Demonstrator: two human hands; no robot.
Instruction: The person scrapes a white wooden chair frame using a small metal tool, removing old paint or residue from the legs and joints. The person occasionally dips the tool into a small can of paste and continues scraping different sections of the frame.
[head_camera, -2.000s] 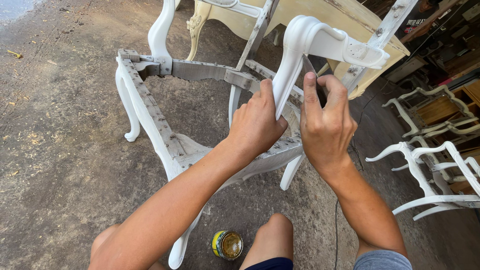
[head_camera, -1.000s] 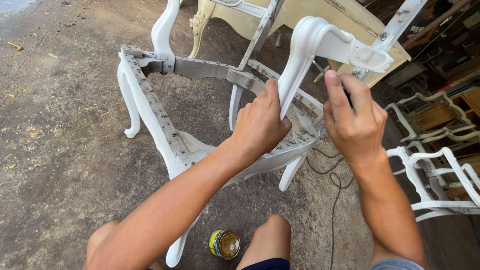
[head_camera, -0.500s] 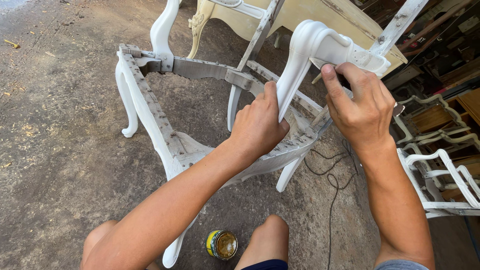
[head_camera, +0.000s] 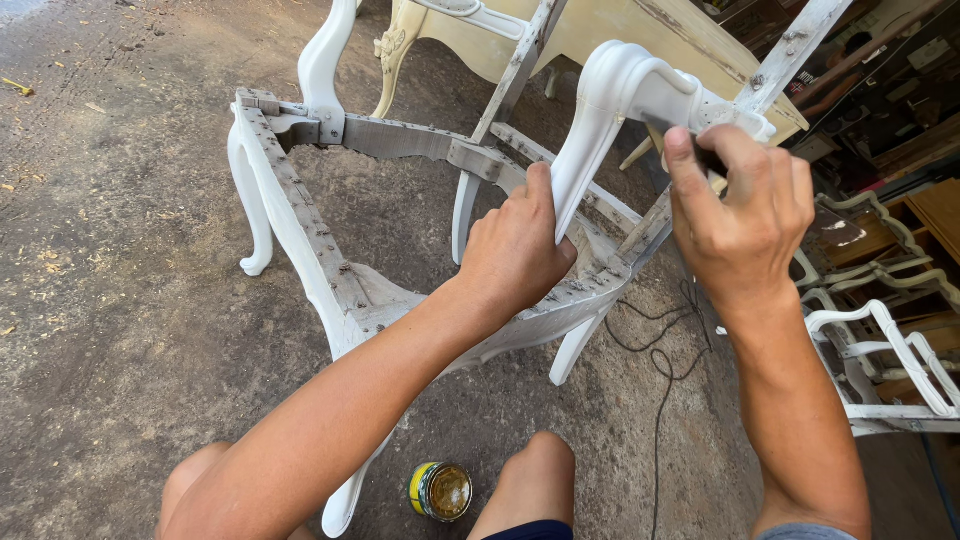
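White chair frame (head_camera: 300, 230) gripped by both hands.

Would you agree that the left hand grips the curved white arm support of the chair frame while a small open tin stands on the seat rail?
Not quite. The left hand does grip the curved white arm support of the chair frame, but the small open tin stands on the ground between the person's knees, not on the seat rail. The head view shows this.

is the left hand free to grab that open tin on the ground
Probably not right away: the left hand grips the white armrest post, but nothing lies between it and the tin.
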